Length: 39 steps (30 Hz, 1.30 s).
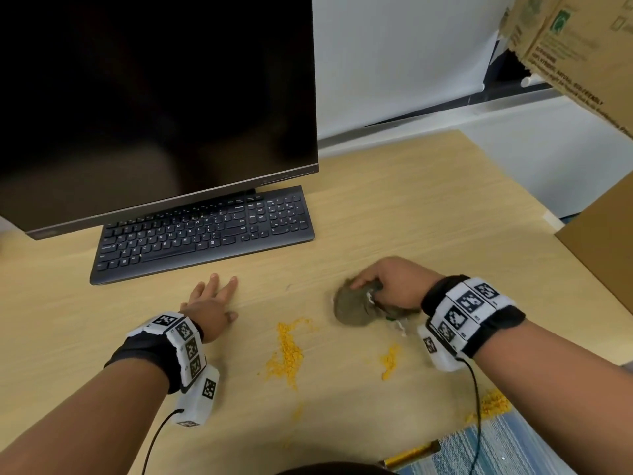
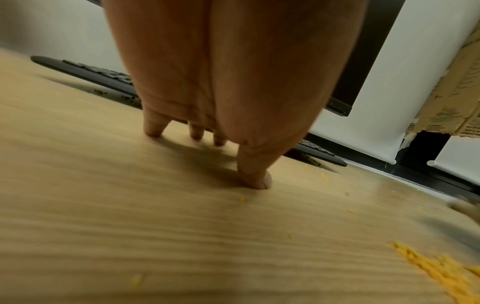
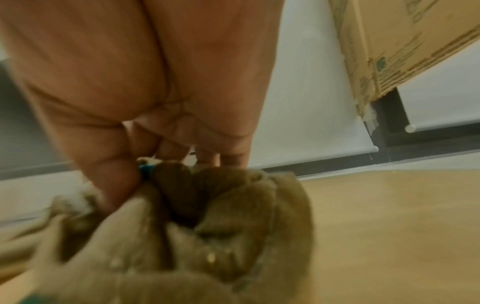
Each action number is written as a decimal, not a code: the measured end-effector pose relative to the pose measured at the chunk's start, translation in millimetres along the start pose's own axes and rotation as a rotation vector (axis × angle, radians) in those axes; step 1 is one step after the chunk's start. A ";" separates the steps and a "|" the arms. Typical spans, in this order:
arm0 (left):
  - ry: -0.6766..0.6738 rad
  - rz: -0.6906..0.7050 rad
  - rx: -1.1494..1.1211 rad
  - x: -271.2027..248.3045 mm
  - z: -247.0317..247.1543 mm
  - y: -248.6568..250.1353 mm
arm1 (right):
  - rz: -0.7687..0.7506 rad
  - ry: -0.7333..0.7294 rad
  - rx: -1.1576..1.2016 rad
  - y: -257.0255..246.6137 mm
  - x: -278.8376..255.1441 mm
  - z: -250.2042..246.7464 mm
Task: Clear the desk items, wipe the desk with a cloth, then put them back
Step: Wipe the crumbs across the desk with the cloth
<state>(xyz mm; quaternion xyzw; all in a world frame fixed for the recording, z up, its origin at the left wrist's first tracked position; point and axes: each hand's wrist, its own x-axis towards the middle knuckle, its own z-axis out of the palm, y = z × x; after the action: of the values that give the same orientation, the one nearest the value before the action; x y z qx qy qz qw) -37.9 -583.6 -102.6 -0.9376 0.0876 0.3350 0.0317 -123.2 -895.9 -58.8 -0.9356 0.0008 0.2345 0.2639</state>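
My right hand [image 1: 383, 282] grips a crumpled grey-brown cloth [image 1: 352, 308] and holds it down on the wooden desk [image 1: 394, 207], right of centre. The right wrist view shows the bunched cloth [image 3: 207, 236] under my fingers [image 3: 228, 156]. My left hand [image 1: 214, 299] rests flat on the desk just in front of the black keyboard [image 1: 205, 231], fingers straight and holding nothing; its fingertips [image 2: 153, 131] and thumb touch the wood. Yellow crumbs [image 1: 287, 354] lie in patches between and in front of my hands, with another patch [image 1: 390, 359] near my right wrist.
A dark monitor [image 1: 154, 97] stands behind the keyboard. Cardboard boxes sit at the far right [image 1: 582, 46] and right edge [image 1: 606, 241]. More crumbs [image 1: 493, 404] lie beside a blue woven mat [image 1: 496, 447] and a yellow pen-like object [image 1: 411, 454] at the near edge.
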 end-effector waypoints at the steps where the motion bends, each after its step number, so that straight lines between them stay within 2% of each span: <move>1: -0.003 -0.003 -0.003 0.3 -0.2 0.4 | 0.010 0.063 0.018 -4.5 10.2 -0.5; 3: -0.005 -0.006 -0.008 0.3 -0.8 1.4 | 0.031 0.149 0.033 -12.9 32.6 0.5; 5: -0.006 -0.013 -0.010 0.1 -0.7 1.3 | 0.046 0.155 -0.010 -23.8 53.1 2.3; 9: 0.000 -0.015 -0.014 0.2 -0.3 0.9 | 0.016 0.066 -0.132 -49.1 77.1 11.1; 14: 0.004 -0.015 -0.015 -0.2 0.3 0.8 | -0.079 -0.026 -0.242 -66.6 83.0 25.2; 20: 0.003 -0.016 -0.037 0.1 -1.0 1.7 | -0.133 -0.134 -0.210 -80.5 85.7 25.7; 21: 0.004 -0.019 -0.041 0.6 -0.8 1.3 | -0.131 -0.129 -0.188 -82.3 85.5 22.8; 25: 0.006 -0.015 -0.025 0.7 -1.5 2.0 | -0.024 0.058 -0.188 -82.4 100.7 15.6; 28: 0.002 -0.021 -0.029 -0.4 -3.6 3.7 | 0.038 0.006 -0.268 -87.5 107.2 28.2; 35: -0.005 -0.011 -0.062 -1.2 -2.7 1.0 | -0.285 -0.202 -0.276 -114.6 87.4 65.0; 39: -0.005 -0.020 -0.061 -1.4 -3.2 2.4 | -0.382 -0.359 -0.332 -119.3 74.6 71.1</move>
<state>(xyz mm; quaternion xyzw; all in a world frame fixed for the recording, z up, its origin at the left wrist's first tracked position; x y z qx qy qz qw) -37.4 -586.2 -99.2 -0.9381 0.0676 0.3396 0.0066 -73.0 -749.0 -86.0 -0.8927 -0.2601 0.3390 0.1429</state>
